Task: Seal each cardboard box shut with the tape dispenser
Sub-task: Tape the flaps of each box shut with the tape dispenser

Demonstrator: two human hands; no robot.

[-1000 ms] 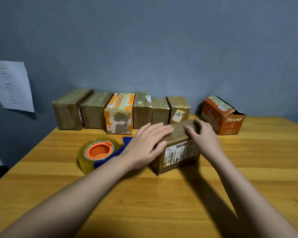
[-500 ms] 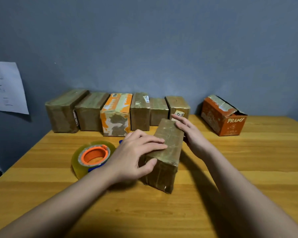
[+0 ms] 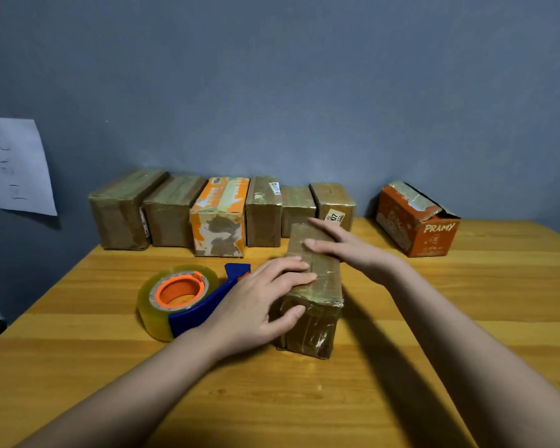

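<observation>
Home packing spot: wooden table (image 3: 401, 367), taped boxes (image 3: 175, 211).

Browns, oranges and blue-grey on honey wood

Striped honey-yellow table (image 3: 434, 318); blue-grey wall (image 3: 304, 92) with white sheet (image 3: 13, 166), far left. Olive-brown, glossy-taped box (image 3: 314, 305) near centre. Blue tape dispenser (image 3: 191, 305), orange hub, yellowish clear roll. Far row of brown boxes (image 3: 172, 211), one patchy orange-and-white box (image 3: 219, 221). Far right, orange box (image 3: 414, 224) lettered PRAMY in white.
</observation>
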